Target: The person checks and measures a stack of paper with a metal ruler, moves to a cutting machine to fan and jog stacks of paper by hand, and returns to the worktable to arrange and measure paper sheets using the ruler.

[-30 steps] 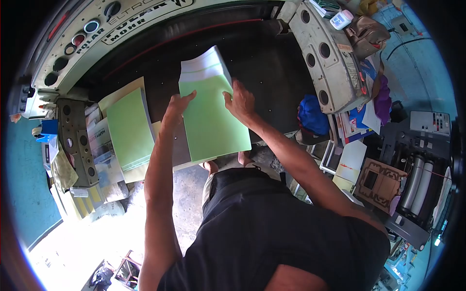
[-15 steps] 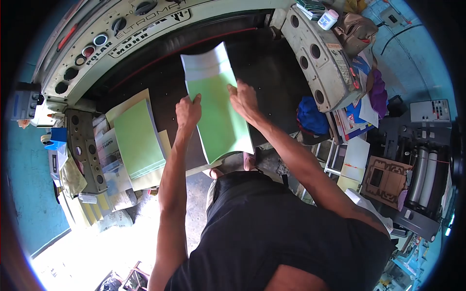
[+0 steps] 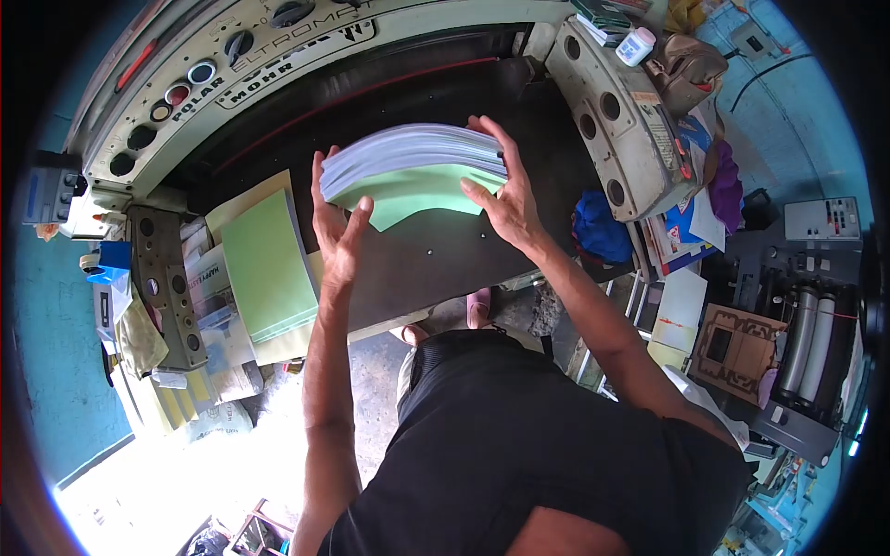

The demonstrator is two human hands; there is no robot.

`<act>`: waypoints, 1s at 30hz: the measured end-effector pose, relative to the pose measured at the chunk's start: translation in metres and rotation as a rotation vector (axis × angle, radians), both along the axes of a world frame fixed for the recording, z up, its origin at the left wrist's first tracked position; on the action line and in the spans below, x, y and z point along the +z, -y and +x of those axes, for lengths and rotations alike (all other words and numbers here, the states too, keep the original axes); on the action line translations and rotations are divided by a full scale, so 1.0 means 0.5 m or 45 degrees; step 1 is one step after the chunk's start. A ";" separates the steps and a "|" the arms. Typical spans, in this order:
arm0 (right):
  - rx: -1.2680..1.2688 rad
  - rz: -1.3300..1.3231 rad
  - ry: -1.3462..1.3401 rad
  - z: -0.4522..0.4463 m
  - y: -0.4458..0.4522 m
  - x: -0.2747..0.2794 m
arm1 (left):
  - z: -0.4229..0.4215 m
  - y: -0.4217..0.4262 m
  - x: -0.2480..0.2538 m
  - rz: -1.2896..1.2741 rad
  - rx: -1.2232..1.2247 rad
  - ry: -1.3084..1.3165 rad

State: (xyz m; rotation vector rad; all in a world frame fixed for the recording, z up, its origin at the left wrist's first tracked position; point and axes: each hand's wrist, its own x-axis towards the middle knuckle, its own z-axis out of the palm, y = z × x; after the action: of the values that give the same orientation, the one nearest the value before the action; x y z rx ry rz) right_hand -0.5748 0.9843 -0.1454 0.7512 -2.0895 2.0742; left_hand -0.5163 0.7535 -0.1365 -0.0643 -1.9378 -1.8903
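Note:
A thick stack of paper [image 3: 413, 153], white at its edges with a green sheet on the side facing me, is bowed between my two hands above the dark machine bed. My left hand [image 3: 338, 222] grips its left end, thumb on the green face and fingers behind. At the other end my right hand [image 3: 505, 195] holds it the same way, thumb pressed on the green side. The sheet edges fan slightly along the arched top. To the left lies another green-topped stack of paper [image 3: 264, 264] on yellowish board.
The machine's control panel [image 3: 241, 74], marked POLAR MOHR, spans the back. A metal side guide [image 3: 616, 120] with round holes stands right, beside a blue cloth [image 3: 601, 224]. Another perforated guide [image 3: 162, 283] is at the left. Metal rollers [image 3: 807, 343] sit far right.
The paper stack has turned from upright lengthwise to crosswise and is now bent into an arch, edges showing. Both hands have spread apart to its two ends.

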 end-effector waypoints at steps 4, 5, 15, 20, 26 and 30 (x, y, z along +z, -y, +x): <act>0.042 0.033 -0.031 -0.031 -0.008 -0.017 | -0.020 0.025 -0.013 -0.088 -0.129 0.020; 0.042 0.030 -0.038 -0.043 -0.006 -0.020 | -0.034 0.031 -0.021 -0.092 -0.128 0.014; 0.009 -0.142 0.044 -0.053 -0.011 0.013 | -0.038 0.017 -0.035 -0.199 0.018 -0.108; -0.103 0.088 0.006 -0.076 -0.016 -0.005 | -0.054 0.007 -0.086 -0.227 0.083 0.227; -0.002 -0.056 0.072 -0.056 -0.022 -0.021 | -0.036 -0.013 -0.051 -0.092 0.048 0.043; 0.000 0.033 0.105 -0.054 -0.013 -0.060 | -0.040 0.003 -0.112 -0.176 0.099 0.057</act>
State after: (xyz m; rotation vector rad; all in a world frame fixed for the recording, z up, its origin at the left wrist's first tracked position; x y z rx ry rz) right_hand -0.6017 0.9908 -0.1753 0.6796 -2.1624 2.1172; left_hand -0.5364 0.7521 -0.1924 0.0116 -2.0682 -1.7207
